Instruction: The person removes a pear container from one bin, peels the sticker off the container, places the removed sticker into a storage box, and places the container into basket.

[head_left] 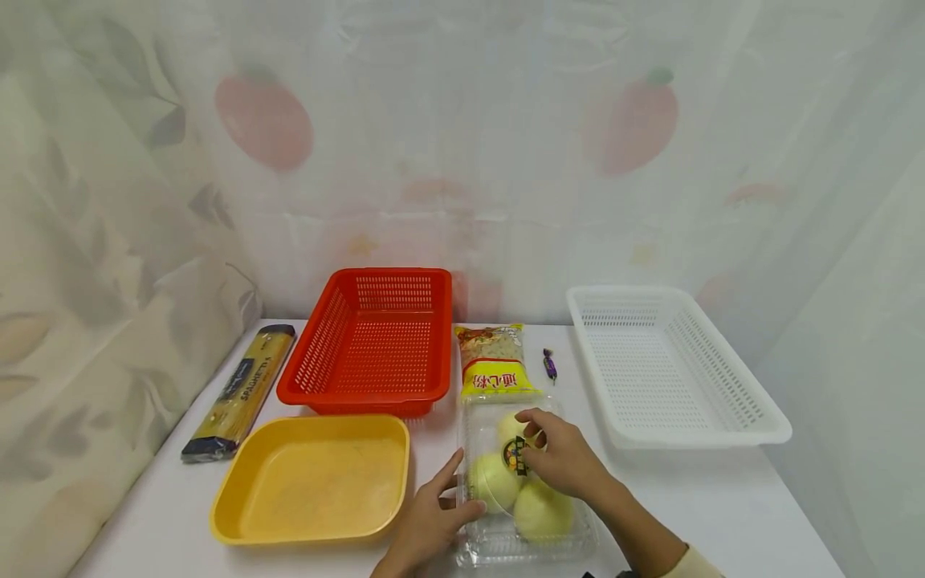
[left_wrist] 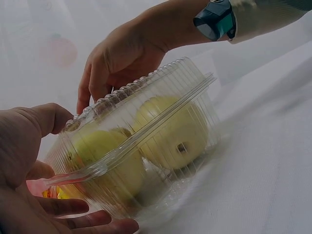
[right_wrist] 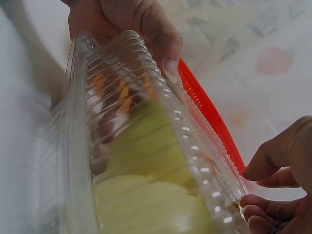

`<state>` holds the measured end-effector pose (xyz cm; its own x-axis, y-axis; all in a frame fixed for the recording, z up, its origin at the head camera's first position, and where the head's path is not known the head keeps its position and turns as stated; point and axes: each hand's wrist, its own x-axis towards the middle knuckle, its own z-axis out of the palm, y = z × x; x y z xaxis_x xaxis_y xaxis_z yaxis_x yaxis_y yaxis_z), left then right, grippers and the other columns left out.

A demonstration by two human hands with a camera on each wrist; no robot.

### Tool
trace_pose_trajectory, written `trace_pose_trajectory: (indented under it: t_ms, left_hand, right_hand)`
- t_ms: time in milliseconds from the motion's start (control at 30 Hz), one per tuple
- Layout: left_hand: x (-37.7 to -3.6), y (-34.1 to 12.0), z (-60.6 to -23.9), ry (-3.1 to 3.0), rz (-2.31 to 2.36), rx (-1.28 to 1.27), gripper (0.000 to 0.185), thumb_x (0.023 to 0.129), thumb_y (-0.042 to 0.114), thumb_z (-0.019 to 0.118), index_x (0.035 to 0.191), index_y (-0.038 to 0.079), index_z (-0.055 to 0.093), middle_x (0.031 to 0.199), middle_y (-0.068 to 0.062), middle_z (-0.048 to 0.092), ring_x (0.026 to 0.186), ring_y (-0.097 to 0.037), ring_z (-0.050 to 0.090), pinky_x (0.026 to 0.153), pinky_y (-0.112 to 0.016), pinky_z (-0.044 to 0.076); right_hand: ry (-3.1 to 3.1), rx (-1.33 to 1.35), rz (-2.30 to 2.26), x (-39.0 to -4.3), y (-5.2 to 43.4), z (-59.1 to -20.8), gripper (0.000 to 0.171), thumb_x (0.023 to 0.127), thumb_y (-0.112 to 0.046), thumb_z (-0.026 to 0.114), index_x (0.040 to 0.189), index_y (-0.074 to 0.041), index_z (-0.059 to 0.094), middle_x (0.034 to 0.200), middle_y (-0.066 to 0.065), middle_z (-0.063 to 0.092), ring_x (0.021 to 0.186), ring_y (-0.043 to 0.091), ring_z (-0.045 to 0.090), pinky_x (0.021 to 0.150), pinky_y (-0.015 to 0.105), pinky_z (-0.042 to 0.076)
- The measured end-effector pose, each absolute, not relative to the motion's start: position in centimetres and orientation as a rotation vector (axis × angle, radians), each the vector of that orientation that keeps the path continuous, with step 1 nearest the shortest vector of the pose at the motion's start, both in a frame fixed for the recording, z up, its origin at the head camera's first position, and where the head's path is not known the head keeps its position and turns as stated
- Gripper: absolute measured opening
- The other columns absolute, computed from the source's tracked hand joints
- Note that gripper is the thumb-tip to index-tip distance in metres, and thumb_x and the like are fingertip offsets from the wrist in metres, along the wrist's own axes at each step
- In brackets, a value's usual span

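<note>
Resting upright on the white table [head_left: 737, 514], a clear plastic box [head_left: 499, 552] is set between a yellow tub [head_left: 311, 490] and a white basket [head_left: 650, 377]. Three pale yellow-green fruits [head_left: 544, 511] are held inside it, seen through the lid, which is fitted over the base. A round label with a dark strip [head_left: 516, 456] is stuck on top.

The box's left side is touched by the left hand [head_left: 432, 507], whose thumb is laid at the lid's edge and whose fingers are spread wide along the wall. The right hand [head_left: 564, 459] is placed over the lid by the label, its fingers loosely bent; a narrow gap is left between thumb and forefinger, and nothing is seen gripped there. A dark device [left_wrist: 214, 19] is worn on the right wrist, next to a pale sleeve [head_left: 694, 562].

Just beyond the box a bag of pasta [head_left: 495, 361] is laid; whether the two are touching cannot be told. A purple-wrapped sweet [head_left: 550, 364] is placed between the bag and the white basket. Behind the yellow tub a red basket [head_left: 390, 353] is set, and to its left a spaghetti pack [head_left: 242, 393] is laid aslant. The table is backed by a pale, fruit-printed curtain [head_left: 462, 160]
</note>
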<state>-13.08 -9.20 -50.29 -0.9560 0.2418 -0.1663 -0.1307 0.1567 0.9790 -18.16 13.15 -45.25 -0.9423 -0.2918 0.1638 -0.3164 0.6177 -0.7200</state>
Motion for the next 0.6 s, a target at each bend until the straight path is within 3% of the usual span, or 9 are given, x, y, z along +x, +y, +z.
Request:
trace_pose_trajectory:
  t_ms: [300, 600]
  left_hand:
    - [-13.4, -9.3, -50.5, 2.207, 1.805, 0.111, 0.085, 0.082, 0.025, 0.076, 0.152, 0.011, 0.030, 0.130, -0.029, 0.049, 0.099, -0.035, 0.060, 0.067, -0.041, 0.054]
    - [-13.3, -9.3, -50.5, 2.218, 1.793, 0.110, 0.085, 0.082, 0.026, 0.076, 0.152, 0.011, 0.031, 0.131, -0.029, 0.049, 0.099, -0.034, 0.060, 0.068, -0.041, 0.054]
  right_hand:
    - [-2.870, 0.476, 1.144, -18.7, 12.7, -45.0, 0.039, 0.076, -0.002, 0.065, 0.115, -0.004, 0.066, 0.088, -0.001, 0.058, 0.075, 0.015, 0.051, 0.064, 0.033, 0.046]
    - [-2.906, 0.500, 1.082, -19.3, 12.4, -44.8, 0.023, 0.076, -0.005, 0.066, 0.098, -0.004, 0.072, 0.085, 0.000, 0.059, 0.075, 0.015, 0.054, 0.065, 0.034, 0.047]
